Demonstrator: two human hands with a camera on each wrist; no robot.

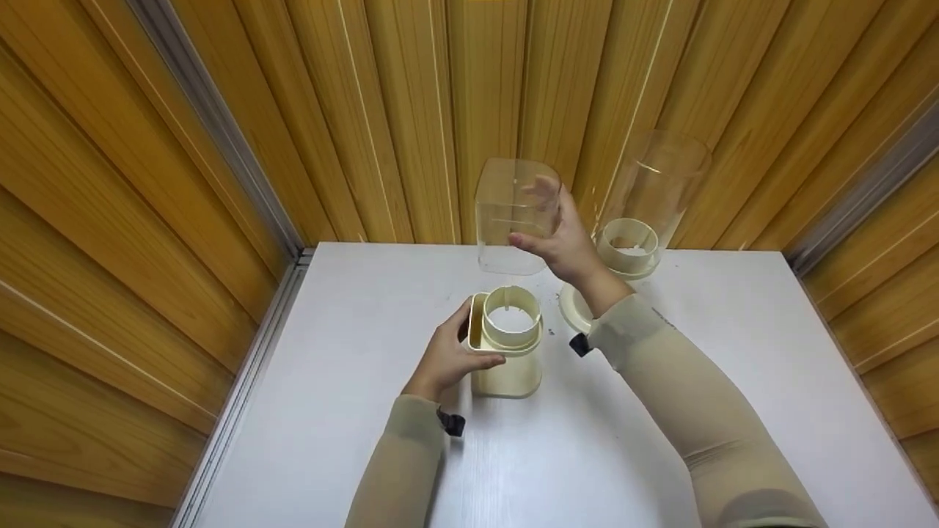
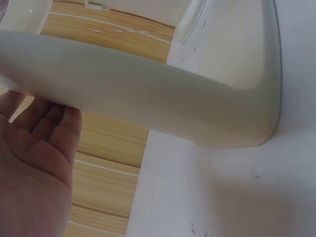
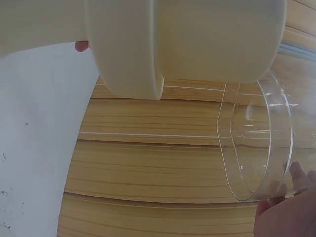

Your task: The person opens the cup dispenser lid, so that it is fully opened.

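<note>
My left hand [image 1: 446, 356] grips a cream plastic stand [image 1: 506, 378] by its upper part, thumb along the near side. A round collar [image 1: 511, 339] rises from the top of this stand, and its rounded-square foot is down on the white table. In the left wrist view, the fingers [image 2: 64, 129] touch the stand's smooth curved side [image 2: 113, 81]. My right hand [image 1: 561, 238] holds a clear boxy container [image 1: 499, 213] above and behind the stand, thumb on the near wall and fingers at the far side. The right wrist view shows the container's open rim [image 3: 228, 163] apart from the stand's collar [image 3: 217, 44].
Behind my right forearm stands a second cream stand with a round foot [image 1: 574, 308], a collar [image 1: 629, 246] and a tall clear cylinder [image 1: 664, 172]. The white table [image 1: 352, 330] meets wood-grain walls [image 1: 411, 125] at the back and sides.
</note>
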